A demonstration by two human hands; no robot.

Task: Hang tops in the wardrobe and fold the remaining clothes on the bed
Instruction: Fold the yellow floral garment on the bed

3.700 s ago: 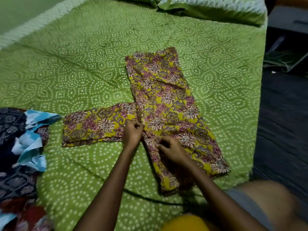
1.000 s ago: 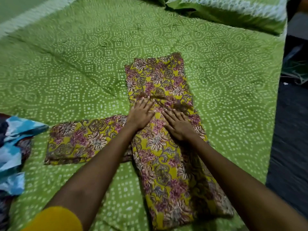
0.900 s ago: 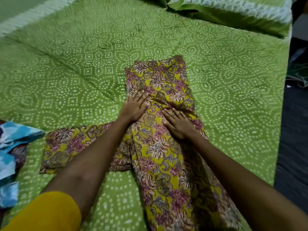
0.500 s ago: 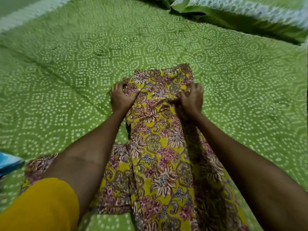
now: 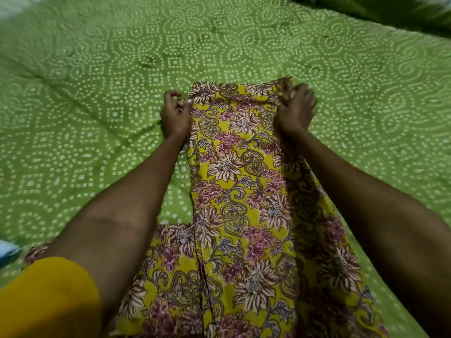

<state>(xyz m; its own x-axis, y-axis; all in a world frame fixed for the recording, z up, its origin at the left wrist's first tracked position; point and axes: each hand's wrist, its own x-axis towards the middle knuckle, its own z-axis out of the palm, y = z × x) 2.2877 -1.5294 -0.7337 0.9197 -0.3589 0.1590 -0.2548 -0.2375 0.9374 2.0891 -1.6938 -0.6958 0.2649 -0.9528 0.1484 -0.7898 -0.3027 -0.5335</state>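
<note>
A yellow garment with a pink and white flower print (image 5: 239,181) lies lengthwise on the bed, folded into a long strip, with one sleeve sticking out to the lower left. My left hand (image 5: 175,113) pinches its far left corner. My right hand (image 5: 296,109) grips its far right corner, fingers curled over the edge. Both arms reach forward along the strip's two sides.
The green bedspread with white dotted circles (image 5: 97,118) covers the whole bed around the garment. A dark green pillow (image 5: 402,11) lies at the far right. A sliver of blue cloth (image 5: 7,252) shows at the left edge.
Both hands slid from the garment's middle up to its far end, flat palms giving way to a grip on the two far corners. The view leaned in closer.
</note>
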